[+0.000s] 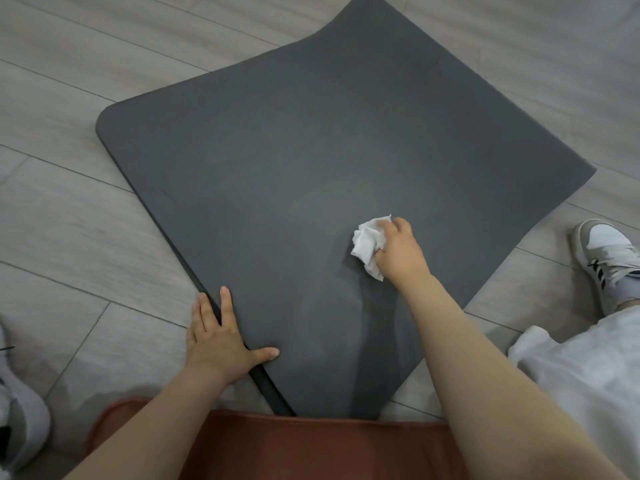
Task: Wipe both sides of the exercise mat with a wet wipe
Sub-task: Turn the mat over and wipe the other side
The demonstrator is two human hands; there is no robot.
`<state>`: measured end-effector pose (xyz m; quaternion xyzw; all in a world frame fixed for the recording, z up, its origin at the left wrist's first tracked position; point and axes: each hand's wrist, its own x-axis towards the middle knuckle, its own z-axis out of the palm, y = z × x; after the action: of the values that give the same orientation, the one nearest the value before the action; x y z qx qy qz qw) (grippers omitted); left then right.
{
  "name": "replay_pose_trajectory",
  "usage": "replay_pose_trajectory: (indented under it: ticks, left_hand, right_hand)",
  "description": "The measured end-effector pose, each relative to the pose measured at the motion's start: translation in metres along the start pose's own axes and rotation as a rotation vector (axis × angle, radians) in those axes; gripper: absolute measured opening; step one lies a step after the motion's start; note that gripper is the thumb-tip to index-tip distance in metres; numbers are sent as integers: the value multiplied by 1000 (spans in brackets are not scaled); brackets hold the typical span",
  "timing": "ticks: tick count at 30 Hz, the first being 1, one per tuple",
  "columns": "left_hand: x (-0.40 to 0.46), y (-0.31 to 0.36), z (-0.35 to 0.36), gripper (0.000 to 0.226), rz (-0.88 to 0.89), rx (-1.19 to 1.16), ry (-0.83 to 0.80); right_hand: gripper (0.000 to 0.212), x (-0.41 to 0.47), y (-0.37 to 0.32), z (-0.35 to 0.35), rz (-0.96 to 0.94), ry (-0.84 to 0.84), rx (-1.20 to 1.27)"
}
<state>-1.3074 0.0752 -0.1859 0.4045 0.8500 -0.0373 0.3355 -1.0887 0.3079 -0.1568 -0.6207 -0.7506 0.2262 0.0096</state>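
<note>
Floor (104,220) is pale grey wood-look planks, matte. A grey/white sneaker (604,258) w/ black stripes sits just off the mat's right edge, white trouser leg (588,375) behind it; another pale shoe (17,410) at the floor's lower-left. Rust-coloured fabric (311,445) covers the mat's near corner.

Exercise mat (311,150) lies flat on the floor, turned diamond-wise, dark grey foam, thick, rounded corners, far corner slightly wavy. Nothing on it but the hands + wipe.

Left hand (218,337) is flat, fingers straight and spread, pressing across the mat's near-left edge, thumb on the mat, outer fingers on the floor. Right hand (398,251) grips a crumpled white wet wipe (369,244), bunched and creased, against the mat toward its near-right side.
</note>
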Motion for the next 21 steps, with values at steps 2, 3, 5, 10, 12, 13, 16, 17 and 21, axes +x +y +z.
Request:
replay_pose_trajectory:
  ticks: [2,3,5,10,12,13,16,17,21]
  left_hand:
    - [0,0,1,147,-1,-4,13]
    - [1,-1,1,147,0,-5,18]
    - [1,-1,2,148,5,-5,25]
    - [2,-1,4,148,6,-12,43]
    - [2,-2,5,149,-1,0,43]
    - [3,-2,5,149,-5,1,45]
    - [5,-3,7,150,-9,-8,48]
    - [5,-2,6,150,-8,-8,49]
    - [2,0,2,148,-7,-15,41]
  right_hand:
    - [41,9,7,8,-40,-25,-125]
    - [36,11,9,10,-50,0,-158]
    - [29,12,7,12,-60,69,-167]
    - [20,37,-64,26,-43,26,44]
    - [26,51,-107,37,-146,-31,93]
    - [30,55,-128,44,-214,-71,90]
    - [38,57,-163,63,-335,-160,-22]
    - [37,56,-164,66,-363,-149,-91]
    - [24,47,-100,53,-222,-13,-173]
